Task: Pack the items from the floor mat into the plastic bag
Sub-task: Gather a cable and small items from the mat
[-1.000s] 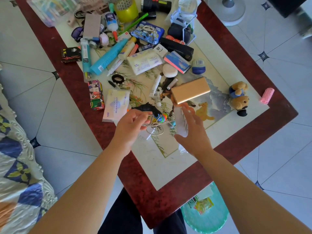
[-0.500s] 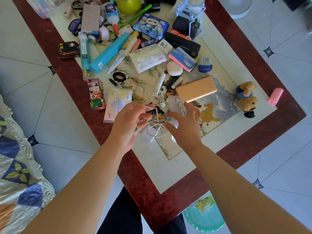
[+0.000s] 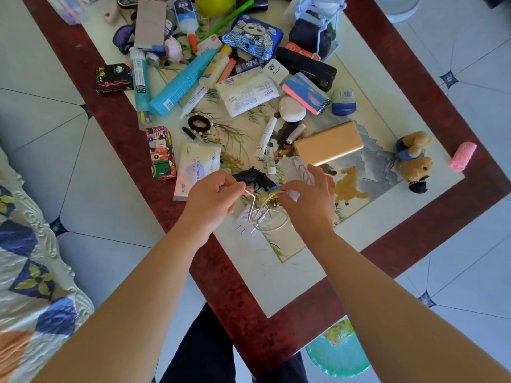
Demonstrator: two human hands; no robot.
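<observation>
— White cable (image 3: 251,204) in both hands, isn't it?

— Yes. Our left hand (image 3: 213,194) pinches it between thumb and forefinger. Our right hand (image 3: 307,197) pinches another stretch with curled fingers. The coil and the plug (image 3: 244,217) are below our hands, on or just over the floor mat (image 3: 298,266); we can't tell which.

— How far along are we?

— Barely begun, we'd judge. Tubes, boxes, the gold power bank (image 3: 329,146) and the teddy bear (image 3: 413,158) all lie on the mat. A clear pouch (image 3: 66,9) at the far left corner may be the plastic bag; we can't be sure.

— And a second ago?

— Our right hand seemed to hold a pale see-through sheet. That now lies just beyond its fingers, and both hands have closed on the cable.
</observation>
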